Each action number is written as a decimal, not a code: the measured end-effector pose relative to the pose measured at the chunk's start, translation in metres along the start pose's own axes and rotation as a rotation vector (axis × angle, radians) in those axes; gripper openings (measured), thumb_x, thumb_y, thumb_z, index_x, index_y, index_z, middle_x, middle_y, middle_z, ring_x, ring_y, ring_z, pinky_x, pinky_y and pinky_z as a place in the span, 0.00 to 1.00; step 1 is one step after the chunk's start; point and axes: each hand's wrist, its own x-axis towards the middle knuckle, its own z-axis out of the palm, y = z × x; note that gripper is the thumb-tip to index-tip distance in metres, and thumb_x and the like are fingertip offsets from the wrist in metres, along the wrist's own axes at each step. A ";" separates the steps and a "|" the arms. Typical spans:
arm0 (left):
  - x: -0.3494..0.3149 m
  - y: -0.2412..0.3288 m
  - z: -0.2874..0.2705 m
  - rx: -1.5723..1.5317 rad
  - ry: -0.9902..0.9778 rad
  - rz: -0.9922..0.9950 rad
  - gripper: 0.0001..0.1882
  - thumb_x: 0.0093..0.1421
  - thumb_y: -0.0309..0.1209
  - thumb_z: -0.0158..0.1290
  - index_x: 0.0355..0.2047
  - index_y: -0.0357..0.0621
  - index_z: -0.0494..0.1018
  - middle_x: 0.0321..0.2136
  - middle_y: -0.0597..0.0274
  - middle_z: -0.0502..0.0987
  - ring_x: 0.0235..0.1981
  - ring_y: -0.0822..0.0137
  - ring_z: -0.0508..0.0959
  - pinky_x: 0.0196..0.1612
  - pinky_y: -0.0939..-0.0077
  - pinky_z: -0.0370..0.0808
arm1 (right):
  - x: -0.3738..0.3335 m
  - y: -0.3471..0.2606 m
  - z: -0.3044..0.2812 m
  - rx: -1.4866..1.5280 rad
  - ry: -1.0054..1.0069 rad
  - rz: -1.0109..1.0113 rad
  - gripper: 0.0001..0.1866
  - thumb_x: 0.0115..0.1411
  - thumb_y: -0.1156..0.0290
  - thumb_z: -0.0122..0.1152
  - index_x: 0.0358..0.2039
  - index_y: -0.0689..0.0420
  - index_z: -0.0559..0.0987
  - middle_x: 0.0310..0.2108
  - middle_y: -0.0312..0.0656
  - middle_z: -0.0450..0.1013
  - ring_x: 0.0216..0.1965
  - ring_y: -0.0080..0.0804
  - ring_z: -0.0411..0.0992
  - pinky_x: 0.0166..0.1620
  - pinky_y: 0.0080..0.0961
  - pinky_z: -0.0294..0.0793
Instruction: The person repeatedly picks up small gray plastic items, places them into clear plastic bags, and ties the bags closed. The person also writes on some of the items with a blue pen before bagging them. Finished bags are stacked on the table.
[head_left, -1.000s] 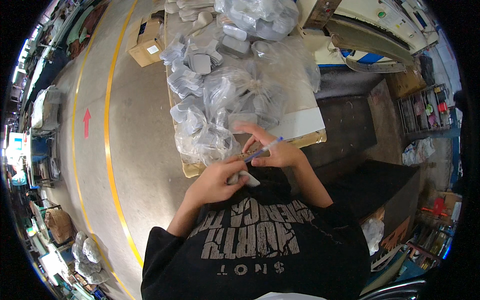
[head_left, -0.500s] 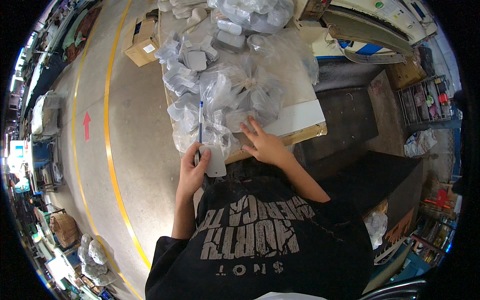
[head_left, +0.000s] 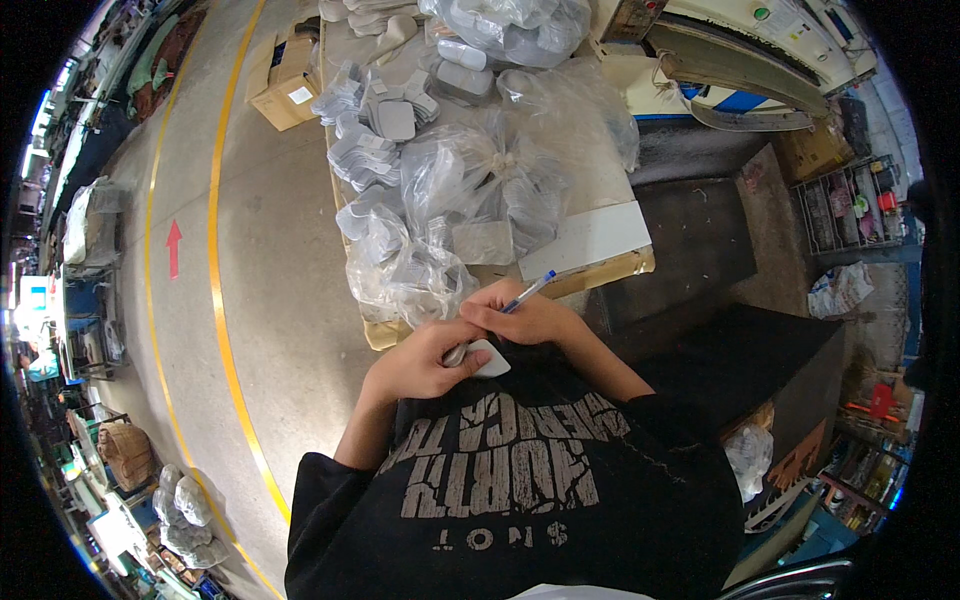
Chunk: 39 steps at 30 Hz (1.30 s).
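Close to my body, my left hand (head_left: 418,362) is wrapped around a small stack of flat light-grey pieces with rounded corners (head_left: 492,362). My right hand (head_left: 522,317) grips a blue-capped pen (head_left: 541,283), which points up and to the right. The fingertips of both hands meet just off the table's front edge, so what lies between them is hidden. Beyond the hands, a crumpled clear plastic bag (head_left: 405,275) lies at the table's near left. A knotted clear bag (head_left: 497,165) sits behind it, with a pale flat packet (head_left: 483,243) at its front.
Piles of grey flat pieces (head_left: 362,155) line the table's left side. A white board (head_left: 590,238) covers its near right corner. More filled bags (head_left: 520,25) stand at the back. On the floor to the left is an open cardboard box (head_left: 283,85), near yellow lines.
The pen, upright at my left hand before, is now in my right hand. My right hand has come back from the bagged goods to my left hand, which moved right and nearer my body.
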 end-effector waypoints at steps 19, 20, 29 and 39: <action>-0.048 -0.009 -0.046 -0.196 0.395 -0.242 0.15 0.71 0.34 0.56 0.51 0.35 0.76 0.42 0.61 0.81 0.45 0.69 0.78 0.49 0.73 0.74 | -0.104 -0.075 -0.113 0.057 0.583 -0.455 0.29 0.78 0.51 0.39 0.23 0.57 0.66 0.22 0.37 0.63 0.20 0.23 0.62 0.20 0.23 0.70; -0.045 -0.011 -0.046 -0.223 0.519 -0.350 0.16 0.71 0.35 0.56 0.52 0.35 0.76 0.42 0.61 0.81 0.45 0.70 0.78 0.49 0.74 0.74 | -0.110 -0.078 -0.111 0.045 0.708 -0.294 0.29 0.77 0.45 0.34 0.24 0.54 0.62 0.22 0.32 0.56 0.19 0.20 0.54 0.20 0.22 0.67; 0.021 0.025 0.012 -0.796 0.807 -0.170 0.18 0.73 0.37 0.53 0.54 0.34 0.74 0.41 0.58 0.81 0.39 0.70 0.81 0.42 0.75 0.80 | -0.028 -0.085 -0.013 0.326 0.607 -0.479 0.17 0.78 0.57 0.42 0.43 0.59 0.68 0.29 0.39 0.68 0.20 0.18 0.61 0.23 0.22 0.74; 0.022 0.060 0.024 -0.849 0.724 -0.099 0.20 0.76 0.36 0.48 0.61 0.36 0.73 0.45 0.61 0.81 0.43 0.74 0.79 0.46 0.79 0.77 | -0.004 -0.098 0.019 0.126 0.734 -0.443 0.13 0.74 0.67 0.53 0.33 0.60 0.72 0.24 0.36 0.72 0.22 0.16 0.69 0.26 0.19 0.70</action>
